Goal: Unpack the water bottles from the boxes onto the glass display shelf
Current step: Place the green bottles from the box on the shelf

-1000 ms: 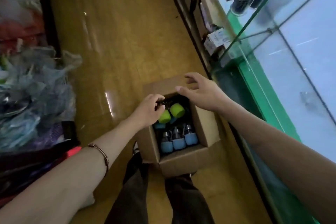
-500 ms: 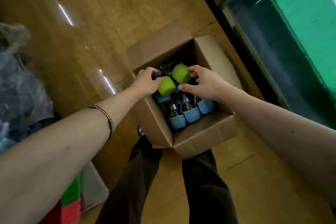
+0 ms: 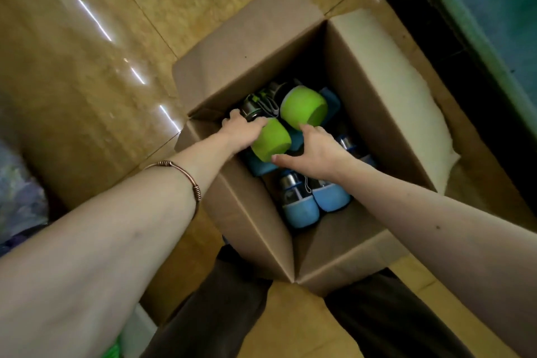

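Down over one open cardboard box (image 3: 261, 46) on a glossy tan tiled floor (image 3: 87, 52), four flaps folded out. At far left, a blurred heap of plastic-wrapped goods (image 3: 17, 197), too soft to identify. Next along, one copper-coloured wire bangle (image 3: 186, 180) round the left forearm. Left hand (image 3: 241, 132) down inside the box at its left wall, fingers curled over the near lime-green bottle (image 3: 271, 139) where green base meets dark neck, gripping it; fingertips hidden behind the bottle, so the exact hold not clear. Two green-based bottles counted, both lying on top of the load: the gripped one, and a second green bottle (image 3: 303, 107) just beyond and to the right, touching it, with dark straps and a metal cap showing at its far-left end. Right hand (image 3: 315, 151) in the box centre, thumb stretched left against the lower edge of the near green bottle, fingers spread and reaching up to the base of the far one; resting on both rather than wrapped round either. Below the hands, two blue-based bottles (image 3: 300, 206) plainly seen side by side with steel caps, plus more blue partly covered under the hands and wrist, number not countable. Dark trouser legs (image 3: 220, 314) beneath the box. At far right, the dark base and green-tinted glass of the display case (image 3: 494, 9), well apart from every bottle.
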`<action>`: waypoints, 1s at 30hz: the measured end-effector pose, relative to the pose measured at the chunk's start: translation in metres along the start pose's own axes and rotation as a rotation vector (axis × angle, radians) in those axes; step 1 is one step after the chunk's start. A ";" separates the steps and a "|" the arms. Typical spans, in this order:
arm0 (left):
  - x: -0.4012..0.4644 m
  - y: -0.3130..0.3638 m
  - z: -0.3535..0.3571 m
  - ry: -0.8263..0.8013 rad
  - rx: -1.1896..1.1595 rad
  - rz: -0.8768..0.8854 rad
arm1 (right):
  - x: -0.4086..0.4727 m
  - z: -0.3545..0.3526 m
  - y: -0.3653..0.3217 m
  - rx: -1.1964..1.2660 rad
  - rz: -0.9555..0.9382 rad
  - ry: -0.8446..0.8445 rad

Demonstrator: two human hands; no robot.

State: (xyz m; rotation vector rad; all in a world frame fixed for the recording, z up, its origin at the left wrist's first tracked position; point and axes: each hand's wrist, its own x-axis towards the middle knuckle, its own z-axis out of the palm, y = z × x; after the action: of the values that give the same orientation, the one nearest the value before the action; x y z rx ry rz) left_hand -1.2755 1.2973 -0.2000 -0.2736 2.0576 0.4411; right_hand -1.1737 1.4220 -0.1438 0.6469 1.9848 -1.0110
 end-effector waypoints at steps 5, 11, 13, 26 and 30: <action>0.033 -0.003 0.023 -0.018 -0.198 -0.073 | 0.036 0.025 0.016 0.079 0.088 -0.019; 0.067 -0.014 0.038 0.008 -0.590 -0.180 | 0.056 0.057 0.039 0.176 0.140 -0.026; 0.076 -0.013 0.042 0.023 -0.598 -0.181 | 0.061 0.063 0.047 0.187 0.149 -0.028; 0.049 -0.020 0.036 -0.040 -0.830 -0.113 | 0.050 0.071 0.049 0.388 0.142 -0.017; 0.001 -0.012 0.030 -0.112 -0.864 -0.048 | 0.017 0.054 0.038 0.434 0.149 0.042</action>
State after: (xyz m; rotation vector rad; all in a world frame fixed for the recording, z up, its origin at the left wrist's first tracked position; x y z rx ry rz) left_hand -1.2480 1.2991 -0.2168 -0.7832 1.6409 1.2717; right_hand -1.1330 1.3994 -0.1929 1.0402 1.7313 -1.3560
